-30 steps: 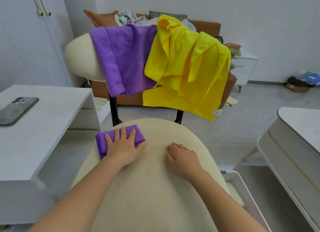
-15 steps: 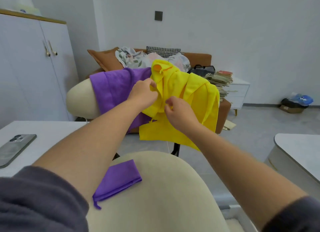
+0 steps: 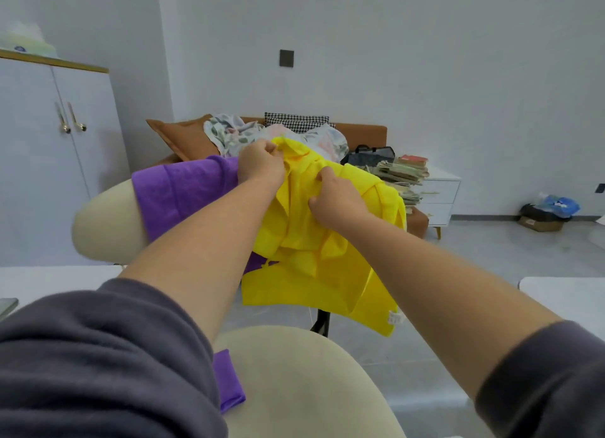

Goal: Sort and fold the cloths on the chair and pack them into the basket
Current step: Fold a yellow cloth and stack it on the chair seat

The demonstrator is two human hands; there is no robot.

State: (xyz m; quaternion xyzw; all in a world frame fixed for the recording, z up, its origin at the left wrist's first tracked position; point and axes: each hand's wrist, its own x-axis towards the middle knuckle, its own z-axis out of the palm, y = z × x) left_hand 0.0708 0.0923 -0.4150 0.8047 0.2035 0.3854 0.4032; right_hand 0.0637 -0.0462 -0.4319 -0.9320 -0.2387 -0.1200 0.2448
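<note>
Both hands, left hand point(image 3: 260, 164) and right hand point(image 3: 334, 198), grip the yellow cloth point(image 3: 314, 267) draped over the chair back point(image 3: 104, 221) beside a purple cloth point(image 3: 186, 195)

Since 1.0 s ago: both hands off seat point(image 3: 311, 372). Left hand point(image 3: 260, 162) now pinches yellow cloth point(image 3: 304, 284) at top edge. Right hand point(image 3: 334, 197) grips its middle; fabric more bunched than 0.5 s ago. Folded purple cloth point(image 3: 229, 382) released.

Matt yellow cloth point(image 3: 314, 241), fuzzy sleeves point(image 3: 108, 356)
</note>
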